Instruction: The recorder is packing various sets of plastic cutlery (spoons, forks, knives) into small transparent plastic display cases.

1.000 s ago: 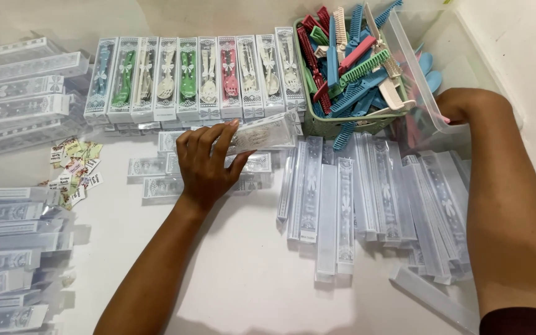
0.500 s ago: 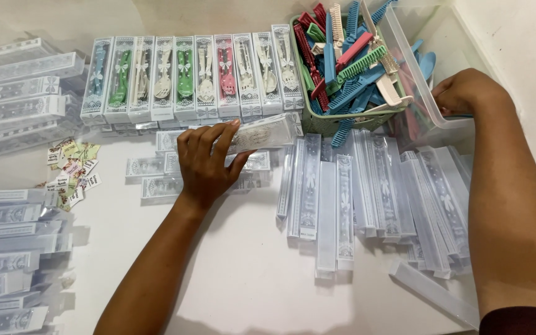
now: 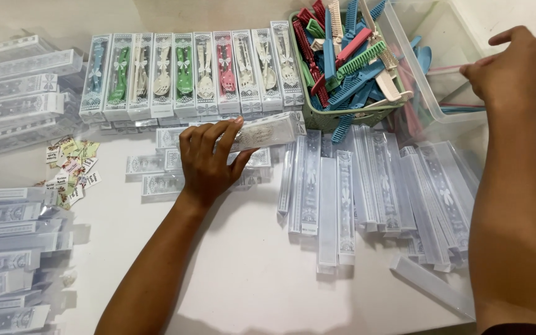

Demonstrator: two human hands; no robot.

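Pink thin piece (image 3: 451, 68), probably a utensil, now pinched in right hand (image 3: 511, 62) fingertips, lifted out of the clear bin (image 3: 437, 108) it was reaching into. Left hand (image 3: 209, 161) unchanged, fingers wrapped on a clear printed box (image 3: 267, 131) lying before the filled boxes (image 3: 187, 74).

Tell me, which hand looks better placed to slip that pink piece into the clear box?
Probably the right hand: it pinches the thin pink piece above the clear tub. The left hand grips the clear box, so it likely just steadies it.
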